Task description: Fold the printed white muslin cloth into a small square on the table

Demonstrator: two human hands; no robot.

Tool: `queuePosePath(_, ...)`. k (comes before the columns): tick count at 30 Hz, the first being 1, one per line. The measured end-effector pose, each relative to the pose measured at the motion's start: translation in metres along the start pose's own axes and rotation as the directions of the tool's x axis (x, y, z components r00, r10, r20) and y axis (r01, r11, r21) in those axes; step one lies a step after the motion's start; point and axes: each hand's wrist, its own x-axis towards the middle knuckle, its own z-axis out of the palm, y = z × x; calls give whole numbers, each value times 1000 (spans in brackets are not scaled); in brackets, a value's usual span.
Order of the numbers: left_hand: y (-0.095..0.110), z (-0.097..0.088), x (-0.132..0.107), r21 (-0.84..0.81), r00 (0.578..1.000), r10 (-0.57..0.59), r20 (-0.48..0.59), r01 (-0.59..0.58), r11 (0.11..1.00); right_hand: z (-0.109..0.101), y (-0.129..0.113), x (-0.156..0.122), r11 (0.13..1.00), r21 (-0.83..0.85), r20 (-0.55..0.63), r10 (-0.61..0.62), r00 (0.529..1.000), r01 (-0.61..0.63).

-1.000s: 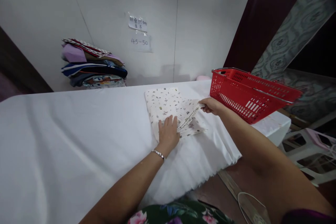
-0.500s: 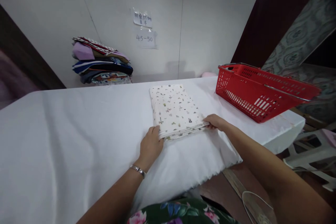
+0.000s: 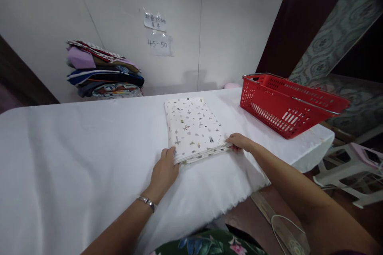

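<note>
A folded white cloth (image 3: 193, 125) with a small scattered print lies flat on the white-covered table (image 3: 104, 147). Its layered near edge faces me. My left hand (image 3: 164, 169) grips the near left corner, thumb on top and the other fingers hidden beneath. At the near right corner, my right hand (image 3: 239, 142) pinches the layers between thumb and fingers. Both hands are closed on the same cloth, which seems to be resting on the tabletop along most of its length.
A red plastic basket (image 3: 278, 105) with metal handles stands at the table's right end. Behind the table's far left edge rises a stack of folded fabrics (image 3: 104, 69). Handwritten paper signs (image 3: 158, 44) hang on the wall. A white stool (image 3: 344, 167) is at the right.
My view has shifted slightly, so the scene sits a little further left. Both hands keep their hold on the cloth's near corners, and the cloth looks almost the same.
</note>
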Motion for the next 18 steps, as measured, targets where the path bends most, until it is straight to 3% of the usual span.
queuePosePath(4,-5,0,-1,69,998,55,-2,-55,996,1,-5,-4,997,-75,10,31,999,-30)
queuePosePath(7,-13,2,-2,100,986,167,-28,-163,981,2,-10,-7,986,-147,6,81,997,-79)
queuePosePath(11,-19,4,-5,45,962,272,9,-272,961,4,-18,-6,965,-222,-63,130,989,-141)
queuePosePath(18,-19,-12,-2,-37,923,384,34,-383,923,10,-30,-13,974,-165,-138,130,982,-153)
